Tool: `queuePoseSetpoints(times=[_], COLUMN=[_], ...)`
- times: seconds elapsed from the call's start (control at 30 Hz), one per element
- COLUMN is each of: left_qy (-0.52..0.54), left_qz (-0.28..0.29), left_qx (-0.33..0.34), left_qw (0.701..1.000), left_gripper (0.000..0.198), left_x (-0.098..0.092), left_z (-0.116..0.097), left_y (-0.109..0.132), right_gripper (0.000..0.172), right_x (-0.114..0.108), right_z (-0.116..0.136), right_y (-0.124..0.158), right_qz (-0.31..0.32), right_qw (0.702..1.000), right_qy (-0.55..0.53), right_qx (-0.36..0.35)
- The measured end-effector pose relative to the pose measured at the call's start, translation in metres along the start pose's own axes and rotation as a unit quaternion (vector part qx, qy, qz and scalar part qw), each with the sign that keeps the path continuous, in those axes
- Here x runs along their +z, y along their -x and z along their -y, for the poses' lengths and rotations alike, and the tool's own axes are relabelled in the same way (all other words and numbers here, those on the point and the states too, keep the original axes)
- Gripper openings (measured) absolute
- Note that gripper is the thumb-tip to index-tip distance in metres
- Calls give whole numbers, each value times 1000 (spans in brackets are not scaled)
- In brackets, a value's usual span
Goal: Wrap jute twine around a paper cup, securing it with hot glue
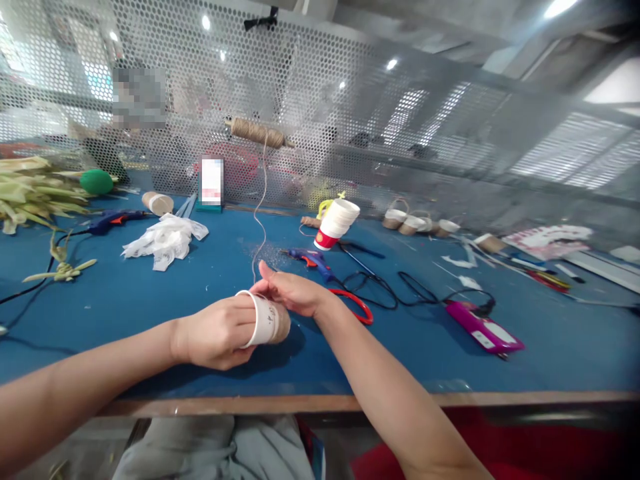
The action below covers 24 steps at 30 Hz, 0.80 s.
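My left hand (220, 332) is closed on a white paper cup (264, 319), its fingers reaching inside the open mouth. The cup lies tipped on its side just above the table, and brown twine is wrapped round its lower part. Small dark writing shows on the bare white wall. My right hand (290, 291) is at the far side of the cup, thumb raised and fingers bent toward the twine (259, 227). That strand runs down from a spool (257, 132) on the mesh panel. Its last stretch at my right fingertips is partly hidden.
Beyond my right hand lie a blue glue gun (311, 261), red-handled scissors (357, 303) and a stack of paper cups (337, 223). Several twine-wrapped cups (411, 223) stand farther back. A purple power strip (484, 328) is at right; white crumpled material (165, 240) is at left.
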<state>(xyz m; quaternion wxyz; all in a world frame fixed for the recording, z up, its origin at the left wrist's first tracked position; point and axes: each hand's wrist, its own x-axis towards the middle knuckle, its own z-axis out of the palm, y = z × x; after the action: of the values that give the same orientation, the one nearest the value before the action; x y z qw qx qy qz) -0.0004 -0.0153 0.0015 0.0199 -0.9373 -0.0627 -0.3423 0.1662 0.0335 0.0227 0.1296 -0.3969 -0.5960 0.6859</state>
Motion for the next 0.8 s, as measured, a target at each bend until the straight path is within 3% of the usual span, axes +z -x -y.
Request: queuePoseSetpoints(times=[0.07,0.17,0.23,0.37,0.53,0.67,0.8], left_qy=[-11,-23,-27,-33,-23,-9,3], left_qz=[16,58,69,87,110,112,98], left_qx=[20,27,24,26,35,30,13], left_qw=[1000,998,997,995,993,993,995], left_gripper=[25,30,32,29,25,26,28], left_x=[-1,-5,-6,-5,-3,-2,0], left_z=[-1,-1,-1,-2,-6,-7,-4], left_y=[0,0,-1,0,-1,-1,0], right_gripper=[65,58,60,66,66,61,36], right_x=[-1,-5,-7,-2,5,5,5], right_z=[-1,2,4,5,1,2,5], right_y=[1,7,12,19,12,14,20], right_qz=[-34,-183,-219,-94,55,79,43], right_qw=[999,980,968,981,998,992,991], right_qy=[-14,39,92,154,17,-63,-62], right_qx=[-23,-68,-85,-67,-32,-81,-109])
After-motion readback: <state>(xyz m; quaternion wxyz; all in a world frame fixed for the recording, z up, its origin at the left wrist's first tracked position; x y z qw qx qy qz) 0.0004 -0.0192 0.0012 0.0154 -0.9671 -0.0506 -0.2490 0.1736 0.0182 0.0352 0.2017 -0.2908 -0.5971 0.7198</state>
